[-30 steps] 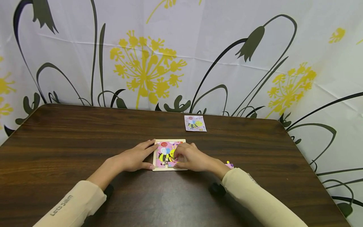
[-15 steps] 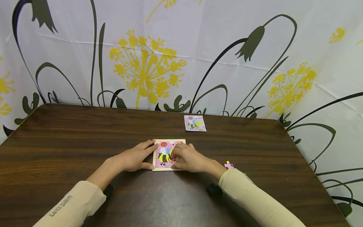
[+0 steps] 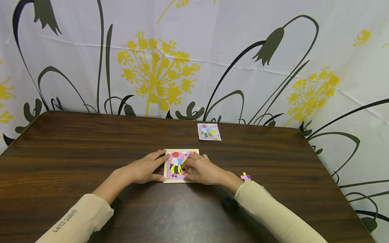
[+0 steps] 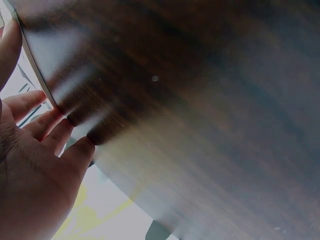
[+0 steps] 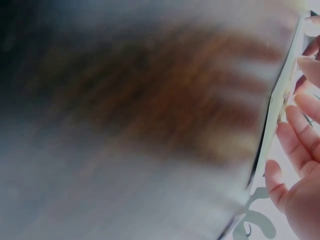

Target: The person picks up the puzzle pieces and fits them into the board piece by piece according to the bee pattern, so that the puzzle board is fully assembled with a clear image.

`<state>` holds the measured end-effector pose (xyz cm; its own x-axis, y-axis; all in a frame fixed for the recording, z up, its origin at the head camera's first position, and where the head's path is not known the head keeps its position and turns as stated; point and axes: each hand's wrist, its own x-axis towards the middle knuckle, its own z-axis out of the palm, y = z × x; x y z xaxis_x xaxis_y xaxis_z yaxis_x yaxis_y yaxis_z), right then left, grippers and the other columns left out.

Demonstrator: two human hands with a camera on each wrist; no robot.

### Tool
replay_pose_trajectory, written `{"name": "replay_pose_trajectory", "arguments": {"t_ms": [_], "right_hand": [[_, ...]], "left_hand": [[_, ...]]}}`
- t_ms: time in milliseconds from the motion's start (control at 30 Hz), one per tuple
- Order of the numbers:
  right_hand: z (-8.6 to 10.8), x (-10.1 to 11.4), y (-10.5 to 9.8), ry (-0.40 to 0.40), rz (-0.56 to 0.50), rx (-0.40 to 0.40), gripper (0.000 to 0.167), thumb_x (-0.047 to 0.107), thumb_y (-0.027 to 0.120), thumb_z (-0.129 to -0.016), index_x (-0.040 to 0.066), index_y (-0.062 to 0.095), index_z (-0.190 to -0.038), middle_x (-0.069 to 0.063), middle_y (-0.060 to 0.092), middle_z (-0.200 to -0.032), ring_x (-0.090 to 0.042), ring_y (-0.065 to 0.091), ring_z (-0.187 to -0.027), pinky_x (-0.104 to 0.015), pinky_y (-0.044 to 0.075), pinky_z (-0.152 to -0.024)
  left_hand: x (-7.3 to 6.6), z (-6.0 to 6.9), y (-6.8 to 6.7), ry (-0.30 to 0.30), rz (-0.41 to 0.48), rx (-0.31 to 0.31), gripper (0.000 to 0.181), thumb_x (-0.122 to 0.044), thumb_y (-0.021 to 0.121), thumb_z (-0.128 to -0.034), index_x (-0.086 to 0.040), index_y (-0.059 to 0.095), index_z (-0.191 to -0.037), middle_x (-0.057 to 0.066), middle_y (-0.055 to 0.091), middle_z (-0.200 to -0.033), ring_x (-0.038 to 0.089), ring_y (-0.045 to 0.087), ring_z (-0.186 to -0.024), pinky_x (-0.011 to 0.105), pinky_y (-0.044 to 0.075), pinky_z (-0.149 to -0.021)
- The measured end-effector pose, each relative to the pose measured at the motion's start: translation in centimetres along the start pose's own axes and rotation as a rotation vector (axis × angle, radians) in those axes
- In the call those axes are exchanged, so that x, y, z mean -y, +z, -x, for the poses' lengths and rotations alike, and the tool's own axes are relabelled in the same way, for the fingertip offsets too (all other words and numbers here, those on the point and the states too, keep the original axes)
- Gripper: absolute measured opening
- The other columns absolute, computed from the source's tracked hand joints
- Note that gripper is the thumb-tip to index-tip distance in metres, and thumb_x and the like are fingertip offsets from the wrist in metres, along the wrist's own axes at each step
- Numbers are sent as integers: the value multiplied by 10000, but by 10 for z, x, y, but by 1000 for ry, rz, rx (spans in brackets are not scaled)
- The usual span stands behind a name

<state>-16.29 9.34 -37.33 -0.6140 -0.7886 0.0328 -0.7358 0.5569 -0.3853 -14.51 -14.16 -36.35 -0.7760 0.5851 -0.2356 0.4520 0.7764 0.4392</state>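
Note:
A square jigsaw puzzle (image 3: 175,168) with a bee picture on pink lies in a pale wooden frame (image 3: 179,181) on the table. My left hand (image 3: 143,169) rests along the frame's left side, fingers spread and fairly straight; in the left wrist view, the fingers (image 4: 52,125) touch the frame's edge. Over the puzzle's right part my right hand (image 3: 205,169) bends its index finger and thumb at a puzzle piece near the lower middle. The fingers mostly hide that piece and the area under the palm. One loose puzzle piece (image 3: 245,177) lies beside the right forearm.
A printed bee picture card (image 3: 209,132) lies farther back on the dark wooden table (image 3: 100,145). Behind the table hangs a white cloth (image 3: 231,30) with a plant pattern.
My right hand has shifted slightly left over the puzzle, and the gap at the lower middle no longer shows. More of the loose piece by the forearm is visible. My left hand stays still.

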Motion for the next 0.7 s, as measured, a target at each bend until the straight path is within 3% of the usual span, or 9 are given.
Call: {"name": "replay_pose_trajectory", "arguments": {"t_ms": [700], "right_hand": [[1,-1,0,-55,36,12,217,189,683,-827,157,685,-1041,6,527,-943,-128,462,-914,-272,264,-691]], "left_hand": [[0,0,1,-6,0,-2,765,-366,624,-845,4,275,-1418,239,171,-1469,412,160,-1330,543,245,-1006]]}}
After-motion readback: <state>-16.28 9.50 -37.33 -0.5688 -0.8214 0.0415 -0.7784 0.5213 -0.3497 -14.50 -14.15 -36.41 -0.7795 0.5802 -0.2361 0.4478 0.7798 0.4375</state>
